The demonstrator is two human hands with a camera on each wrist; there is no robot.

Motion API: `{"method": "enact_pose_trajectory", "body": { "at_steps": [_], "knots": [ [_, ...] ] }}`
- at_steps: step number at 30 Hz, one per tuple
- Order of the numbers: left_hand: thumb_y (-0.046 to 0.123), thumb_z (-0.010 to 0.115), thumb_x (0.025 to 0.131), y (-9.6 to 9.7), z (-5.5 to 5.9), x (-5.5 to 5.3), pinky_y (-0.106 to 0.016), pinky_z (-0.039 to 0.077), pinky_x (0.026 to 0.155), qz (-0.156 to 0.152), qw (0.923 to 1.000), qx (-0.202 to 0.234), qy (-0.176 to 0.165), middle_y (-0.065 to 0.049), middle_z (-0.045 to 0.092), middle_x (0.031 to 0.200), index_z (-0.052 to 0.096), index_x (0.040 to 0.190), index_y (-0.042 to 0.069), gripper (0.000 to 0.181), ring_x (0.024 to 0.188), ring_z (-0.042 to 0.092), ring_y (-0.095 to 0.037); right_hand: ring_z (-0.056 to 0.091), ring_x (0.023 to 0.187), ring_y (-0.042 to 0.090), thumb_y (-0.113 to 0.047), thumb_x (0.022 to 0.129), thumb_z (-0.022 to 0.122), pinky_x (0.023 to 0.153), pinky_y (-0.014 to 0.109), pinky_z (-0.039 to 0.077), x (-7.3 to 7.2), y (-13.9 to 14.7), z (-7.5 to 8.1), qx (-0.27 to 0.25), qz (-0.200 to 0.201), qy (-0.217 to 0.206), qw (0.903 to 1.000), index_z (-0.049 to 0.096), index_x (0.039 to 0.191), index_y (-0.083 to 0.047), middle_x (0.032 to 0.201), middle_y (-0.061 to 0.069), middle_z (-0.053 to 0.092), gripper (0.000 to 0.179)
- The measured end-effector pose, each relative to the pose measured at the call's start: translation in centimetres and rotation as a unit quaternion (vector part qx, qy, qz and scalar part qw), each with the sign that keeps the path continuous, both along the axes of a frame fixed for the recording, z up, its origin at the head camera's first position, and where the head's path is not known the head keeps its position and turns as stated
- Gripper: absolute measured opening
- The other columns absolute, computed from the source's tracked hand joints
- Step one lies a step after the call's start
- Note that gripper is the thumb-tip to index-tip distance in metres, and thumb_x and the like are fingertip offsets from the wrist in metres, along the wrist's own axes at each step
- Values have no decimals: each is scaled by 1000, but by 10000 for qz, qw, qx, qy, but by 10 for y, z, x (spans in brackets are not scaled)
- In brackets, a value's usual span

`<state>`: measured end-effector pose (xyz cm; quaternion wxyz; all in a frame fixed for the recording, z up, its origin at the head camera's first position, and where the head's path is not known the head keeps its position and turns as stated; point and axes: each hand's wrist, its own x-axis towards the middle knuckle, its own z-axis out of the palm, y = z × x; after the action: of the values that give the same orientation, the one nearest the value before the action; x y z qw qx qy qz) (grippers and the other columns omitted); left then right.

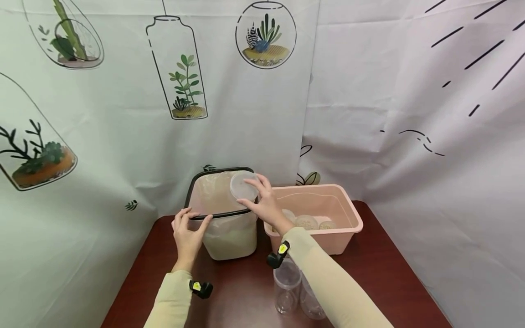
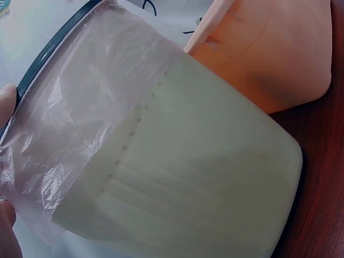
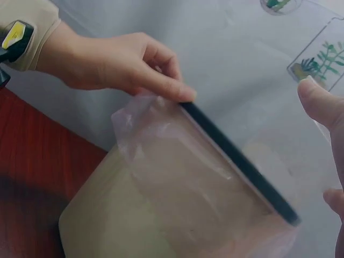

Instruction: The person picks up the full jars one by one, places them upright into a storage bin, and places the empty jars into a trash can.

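My left hand [image 1: 188, 234] grips the near left part of the black rim of a pale waste bin [image 1: 229, 239], which is lined with a thin translucent bag [image 2: 80, 107]. In the left wrist view only fingertips show at the rim. My right hand [image 1: 266, 202] holds a clear plastic jar [image 1: 243, 186] by its round end, thumb below and fingers above, over the right side of the bin's opening. In the right wrist view the jar is mostly hidden and only parts of the right hand [image 3: 328, 118] appear at the edge.
A pink plastic tub [image 1: 311, 196] stands right of the bin, with several round pale-topped containers [image 1: 306, 222] inside. Two clear lidded jars [image 1: 287, 287] stand in front, partly behind the right sleeve. The dark red table [image 1: 242, 296] meets a printed white curtain [image 1: 254, 118] behind.
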<state>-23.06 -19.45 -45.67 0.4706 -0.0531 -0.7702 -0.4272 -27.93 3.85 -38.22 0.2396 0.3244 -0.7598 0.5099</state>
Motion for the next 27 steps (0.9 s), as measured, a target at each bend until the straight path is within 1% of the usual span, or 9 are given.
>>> {"method": "enact_pose_trajectory", "body": {
  "at_steps": [4, 10, 14, 18, 21, 24, 27],
  "knots": [
    [10, 84, 67, 1, 0, -1, -54, 32, 83, -21, 10000, 5, 42, -21, 51, 118, 64, 89, 1, 31, 107, 41, -38, 34, 129, 30, -23, 75, 79, 95, 45, 39, -4, -4, -9, 255, -115, -94, 9996, 57, 124, -12, 139, 19, 35, 55],
    [9, 84, 66, 0, 0, -1, -55, 31, 83, 47, 9999, -27, 90, -21, 51, 117, 64, 89, 1, 31, 106, 41, -38, 40, 123, 29, -25, 73, 81, 91, 41, 42, -9, -14, -20, 465, -198, -11, 9987, 58, 121, -13, 136, 15, 39, 54],
    [9, 84, 67, 2, 0, -1, -55, 31, 83, 51, 10000, -31, 73, -21, 51, 117, 64, 89, 1, 31, 106, 41, -39, 39, 123, 31, -25, 74, 80, 93, 44, 40, -8, -17, -20, 589, -295, -34, 9978, 59, 119, -10, 136, 16, 39, 51],
    [10, 83, 68, 4, 1, -1, -56, 32, 84, 35, 10000, 5, -10, -21, 51, 118, 64, 91, 0, 31, 108, 41, -38, 34, 128, 32, -24, 80, 74, 98, 48, 34, -6, -15, -19, 869, -312, -225, 9955, 59, 119, -9, 139, 16, 37, 45],
    [10, 83, 68, 5, 1, 0, -57, 32, 84, 8, 10000, 27, -50, -21, 51, 119, 64, 91, 0, 31, 108, 41, -38, 32, 130, 32, -24, 83, 71, 99, 48, 33, -4, -13, -20, 1014, -263, -362, 9938, 59, 120, -10, 140, 15, 36, 41],
    [9, 83, 69, 5, 2, 1, -57, 31, 85, -4, 10000, 29, -48, -21, 50, 119, 64, 91, 0, 30, 108, 40, -39, 32, 129, 32, -22, 84, 70, 100, 47, 34, -2, -9, -20, 1017, -237, -338, 9940, 59, 119, -10, 138, 15, 38, 39],
    [9, 82, 69, 5, 2, 0, -57, 31, 85, 0, 10000, 43, -50, -21, 51, 119, 64, 91, 0, 30, 108, 40, -38, 37, 126, 33, -21, 84, 70, 98, 45, 36, 1, -5, -18, 961, -236, -169, 9949, 60, 117, -8, 136, 17, 40, 37]
  ]
}}
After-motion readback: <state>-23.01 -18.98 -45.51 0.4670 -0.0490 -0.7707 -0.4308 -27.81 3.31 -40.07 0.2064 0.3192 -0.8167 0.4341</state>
